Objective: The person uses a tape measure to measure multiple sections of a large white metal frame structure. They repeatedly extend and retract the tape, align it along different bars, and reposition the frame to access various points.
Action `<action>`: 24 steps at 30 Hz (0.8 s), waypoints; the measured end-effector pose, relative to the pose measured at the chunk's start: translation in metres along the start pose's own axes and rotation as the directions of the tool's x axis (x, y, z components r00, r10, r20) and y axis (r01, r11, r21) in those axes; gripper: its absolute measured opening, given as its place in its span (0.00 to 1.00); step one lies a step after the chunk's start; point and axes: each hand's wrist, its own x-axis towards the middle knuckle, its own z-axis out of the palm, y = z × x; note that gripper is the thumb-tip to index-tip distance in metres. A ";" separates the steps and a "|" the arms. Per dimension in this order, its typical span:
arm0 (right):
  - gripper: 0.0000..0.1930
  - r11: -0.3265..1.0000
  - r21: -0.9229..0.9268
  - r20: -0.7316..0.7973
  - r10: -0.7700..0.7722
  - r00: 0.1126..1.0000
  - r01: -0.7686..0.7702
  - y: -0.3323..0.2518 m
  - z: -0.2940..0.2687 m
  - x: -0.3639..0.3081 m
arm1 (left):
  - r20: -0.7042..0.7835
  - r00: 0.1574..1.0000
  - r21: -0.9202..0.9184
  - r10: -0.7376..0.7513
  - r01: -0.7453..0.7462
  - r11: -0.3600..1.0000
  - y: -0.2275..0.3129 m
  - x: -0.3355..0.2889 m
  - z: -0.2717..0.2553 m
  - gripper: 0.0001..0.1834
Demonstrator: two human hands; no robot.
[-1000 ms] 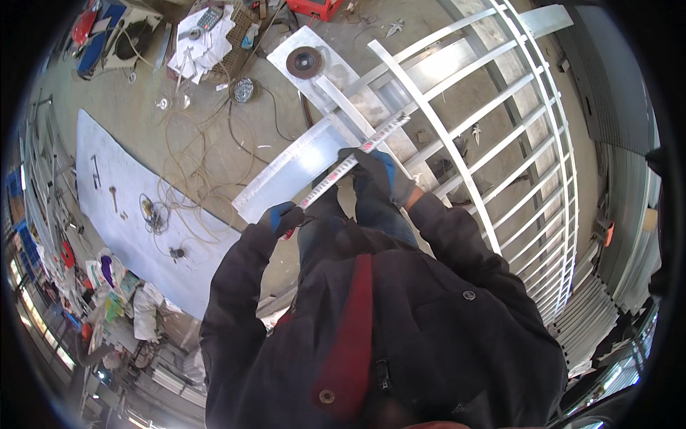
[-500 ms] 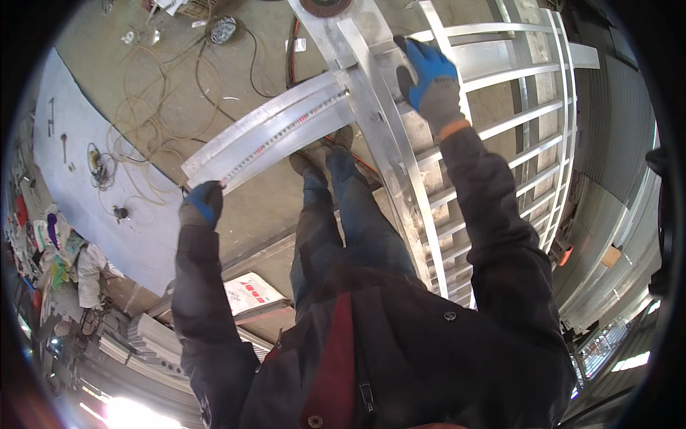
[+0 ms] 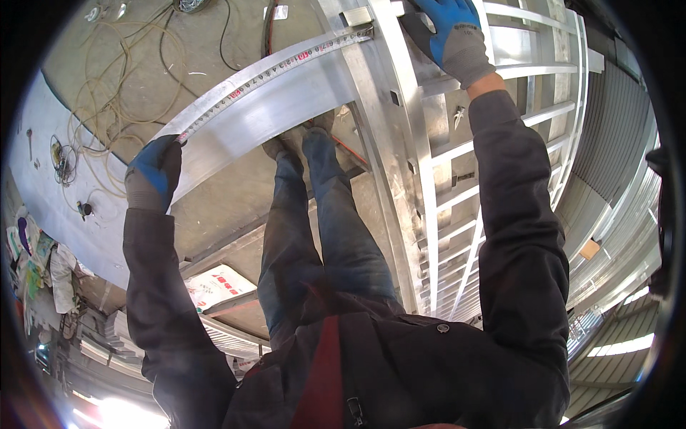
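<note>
My left hand, in a blue and grey glove, is closed on one end of a tape measure at the left end of a silvery metal beam. The pulled-out blade runs along the beam to a metal crosspiece, its markings facing up. In a matching glove, my right hand is over the metal frame, to the right of the blade's far end. Its thumb stands apart from the fingers, and nothing shows in it; the fingertips are partly cut off by the picture's top edge.
A slatted metal grid extends on the right. At left lie a pale sheet and looped hoses on the floor. A white printed bag lies left of my legs. Corrugated panels stand at far right.
The whole view has shifted, with the beam now nearer the top. The tape's face shows more plainly. My left hand remains on the tape, and my right hand remains at the frame.
</note>
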 end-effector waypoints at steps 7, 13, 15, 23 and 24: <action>0.23 1.000 -0.003 -0.026 0.020 0.999 -0.020 -0.009 -0.002 -0.006 | 0.258 0.929 -0.259 -0.267 0.332 0.907 0.005 0.019 -0.022 0.15; 0.25 1.000 -0.019 -0.024 0.015 1.000 -0.016 -0.010 -0.001 -0.004 | 0.347 0.912 -0.276 -0.218 0.322 0.906 0.007 0.030 -0.039 0.15; 0.23 1.000 0.029 -0.009 -0.011 1.000 0.011 -0.004 -0.004 -0.001 | 0.359 0.911 -0.267 -0.204 0.310 0.913 0.008 0.033 -0.041 0.15; 0.17 0.985 0.142 -0.048 -0.096 0.994 0.102 0.009 -0.001 0.007 | 0.386 0.902 -0.262 -0.194 0.308 0.914 0.011 0.034 -0.043 0.16; 0.17 0.982 0.148 -0.055 -0.111 0.992 0.119 0.010 0.000 0.007 | 0.381 0.904 -0.262 -0.195 0.308 0.915 0.011 0.033 -0.043 0.16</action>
